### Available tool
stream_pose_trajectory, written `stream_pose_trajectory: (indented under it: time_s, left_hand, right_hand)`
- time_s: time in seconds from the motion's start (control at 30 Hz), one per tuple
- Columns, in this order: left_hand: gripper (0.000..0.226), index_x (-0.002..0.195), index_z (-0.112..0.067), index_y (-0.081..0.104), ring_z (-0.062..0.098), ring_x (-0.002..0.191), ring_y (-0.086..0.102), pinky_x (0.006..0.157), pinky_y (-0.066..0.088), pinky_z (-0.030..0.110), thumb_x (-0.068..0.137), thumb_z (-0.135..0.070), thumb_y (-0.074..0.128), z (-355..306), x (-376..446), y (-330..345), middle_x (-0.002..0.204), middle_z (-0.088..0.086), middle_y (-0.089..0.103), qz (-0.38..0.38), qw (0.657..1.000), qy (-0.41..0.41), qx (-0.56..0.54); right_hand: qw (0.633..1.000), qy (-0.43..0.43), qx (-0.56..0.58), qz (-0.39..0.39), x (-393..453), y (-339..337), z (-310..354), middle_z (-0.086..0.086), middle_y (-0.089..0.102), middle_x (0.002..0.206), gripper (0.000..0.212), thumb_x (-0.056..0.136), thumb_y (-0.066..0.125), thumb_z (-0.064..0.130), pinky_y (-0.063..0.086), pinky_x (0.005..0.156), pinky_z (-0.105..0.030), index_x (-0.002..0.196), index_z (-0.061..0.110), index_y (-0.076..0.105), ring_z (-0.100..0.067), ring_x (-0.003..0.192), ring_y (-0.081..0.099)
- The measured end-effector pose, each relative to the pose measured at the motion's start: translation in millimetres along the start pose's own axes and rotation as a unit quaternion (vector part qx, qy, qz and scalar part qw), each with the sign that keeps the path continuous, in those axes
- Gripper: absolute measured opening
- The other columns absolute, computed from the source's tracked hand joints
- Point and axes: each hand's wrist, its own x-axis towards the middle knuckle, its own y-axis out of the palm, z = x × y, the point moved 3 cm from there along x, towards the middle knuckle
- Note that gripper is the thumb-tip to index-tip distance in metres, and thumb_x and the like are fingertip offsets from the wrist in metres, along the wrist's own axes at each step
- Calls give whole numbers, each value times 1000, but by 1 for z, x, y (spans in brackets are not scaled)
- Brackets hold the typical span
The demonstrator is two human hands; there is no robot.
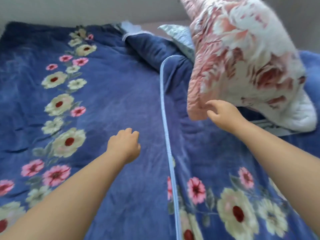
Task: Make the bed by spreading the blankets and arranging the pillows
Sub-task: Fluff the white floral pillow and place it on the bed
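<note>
A blue blanket with cream and pink flowers [103, 101] lies spread over the bed, its pale-blue piped edge [166, 129] running down the middle. A pink and white floral pillow [242, 58] is up in the air at the upper right, blurred. My right hand [223, 113] is just below the pillow's pink lower corner, fingers spread, at most brushing it. My left hand [124, 144] hovers over the blanket with its fingers loosely curled and nothing in it.
A second blue layer [152, 49] is bunched near the head of the bed. Behind it a grey-blue pillow [181, 37] lies against the pale wall [69, 9]. A light strip [265, 122] shows under the floral pillow at the right.
</note>
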Motion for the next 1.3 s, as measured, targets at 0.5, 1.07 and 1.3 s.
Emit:
stream_pose_trajectory:
  time_s: [0.5,1.07,1.3]
  left_hand:
    - [51,135,-6,40,31,126,47,98,39,36,95,-37,44,-124,47,-142,138,15,49,-88,979,45,-177]
    - [81,136,-9,33,32,125,47,97,39,35,77,-58,60,-253,143,-156,137,11,47,-266,757,-201,-562]
    - [52,89,-14,68,30,99,61,75,40,29,64,-59,58,-212,113,-158,94,11,68,-162,909,-102,-370]
  right_hand:
    - [979,154,105,-80,25,-125,-120,-18,53,135,41,95,47,21,37,101,-35,131,2,47,-32,125,48]
    - [877,261,379,-139,119,-105,-270,-19,57,126,50,85,57,17,48,94,-41,130,0,43,-37,112,56]
    - [987,117,93,54,81,-97,-251,-28,62,113,31,96,37,21,34,70,-29,99,0,61,-42,102,57]
